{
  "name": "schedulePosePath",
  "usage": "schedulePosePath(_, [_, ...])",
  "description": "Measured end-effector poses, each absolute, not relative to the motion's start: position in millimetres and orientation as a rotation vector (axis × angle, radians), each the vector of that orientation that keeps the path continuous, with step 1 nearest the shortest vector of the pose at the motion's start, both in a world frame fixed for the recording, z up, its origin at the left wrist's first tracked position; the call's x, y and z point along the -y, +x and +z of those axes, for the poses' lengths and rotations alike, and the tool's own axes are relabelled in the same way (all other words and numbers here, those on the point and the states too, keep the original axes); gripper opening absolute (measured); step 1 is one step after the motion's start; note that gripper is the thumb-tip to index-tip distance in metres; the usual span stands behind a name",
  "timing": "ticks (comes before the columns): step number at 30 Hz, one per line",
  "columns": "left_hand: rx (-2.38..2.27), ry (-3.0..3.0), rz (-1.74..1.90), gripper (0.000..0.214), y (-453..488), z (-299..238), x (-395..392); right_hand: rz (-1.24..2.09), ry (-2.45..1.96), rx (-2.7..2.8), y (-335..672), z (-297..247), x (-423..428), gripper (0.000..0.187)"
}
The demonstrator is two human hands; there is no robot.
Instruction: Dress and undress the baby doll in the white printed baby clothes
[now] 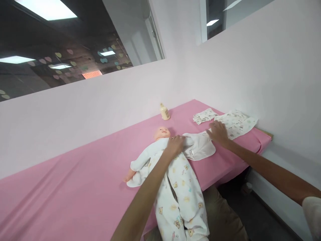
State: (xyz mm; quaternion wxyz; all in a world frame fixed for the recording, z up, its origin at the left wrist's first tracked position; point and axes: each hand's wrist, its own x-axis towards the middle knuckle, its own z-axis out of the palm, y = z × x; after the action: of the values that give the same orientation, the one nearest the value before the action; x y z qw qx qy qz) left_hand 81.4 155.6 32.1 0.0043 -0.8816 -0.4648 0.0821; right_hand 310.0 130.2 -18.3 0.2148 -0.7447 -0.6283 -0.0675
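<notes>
A baby doll (162, 133) lies on its back on the pink table (75, 180), dressed in a white bear-print sleepsuit (179, 190) whose legs hang over the front edge. My left hand (175, 144) rests on the doll's chest, its fingers closed on the edge of a white cloth (200, 149) that lies spread beside the doll's shoulder. My right hand (218, 133) lies flat, fingers stretched out, on the far edge of that cloth.
A small cream bottle (165, 111) stands by the wall behind the doll's head. A folded printed garment (204, 115) and a larger printed cloth (237, 123) lie near the table's right end. White walls close in behind and to the right.
</notes>
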Motion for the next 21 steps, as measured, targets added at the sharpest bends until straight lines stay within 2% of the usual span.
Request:
schedulePosePath(3, [1.405,-2.790,0.255,0.037,107,22,-157,0.027,-1.976,1.941,266,-14,-123,0.036])
schedulePosePath(8, [1.235,-2.880,0.202,0.034,126,5,-165,0.013,-2.036,2.001,235,-17,-125,0.023])
schedulePosePath(16, [1.240,-2.873,0.167,0.035,123,7,-166,0.172,-1.988,1.964,260,-21,-121,0.018])
schedulePosePath(21, [1.224,-2.932,0.142,0.040,112,20,-166,0.319,-2.072,1.739,290,-31,-117,0.014])
